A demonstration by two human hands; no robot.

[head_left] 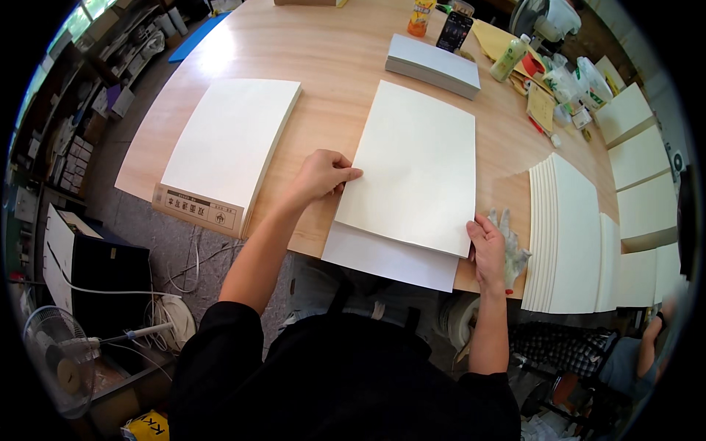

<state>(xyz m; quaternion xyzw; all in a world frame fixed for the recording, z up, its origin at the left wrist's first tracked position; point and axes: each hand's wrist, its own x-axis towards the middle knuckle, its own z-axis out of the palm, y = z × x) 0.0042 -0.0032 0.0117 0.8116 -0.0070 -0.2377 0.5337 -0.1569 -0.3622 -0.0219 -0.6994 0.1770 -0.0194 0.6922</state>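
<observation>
Seen from the head camera, a cream sheet point(412, 165) lies flat on the wooden counter point(331, 55), tilted a little, its near edge overlapping a white sheet point(382, 257) that juts past the counter's near rim toward the person. The left hand point(321, 175) pinches the cream sheet's left edge about midway along, fingers curled narrow with thumb on top. The right hand point(487, 246) rests at the cream sheet's near right corner, fingers bent and pressed against the edge; whether it grips or only steadies the corner cannot be told. Just right of that hand a worn work glove point(511, 246) lies on the counter, touching or nearly touching it.

Left of the cream sheet, across a strip of bare wood, sits a thick stack of cream paper point(232, 143) on its wrapper, its near end at the counter's rim. Beyond the cream sheet's far edge a grey stack point(434, 65) lies close, with bare counter to its left. Right of the cream sheet a fanned pile of cream boards point(566, 235) stands near, leaving only a narrow lane. Bottles point(509, 59) and a phone point(454, 31) crowd the far right, well apart from the cream sheet.
</observation>
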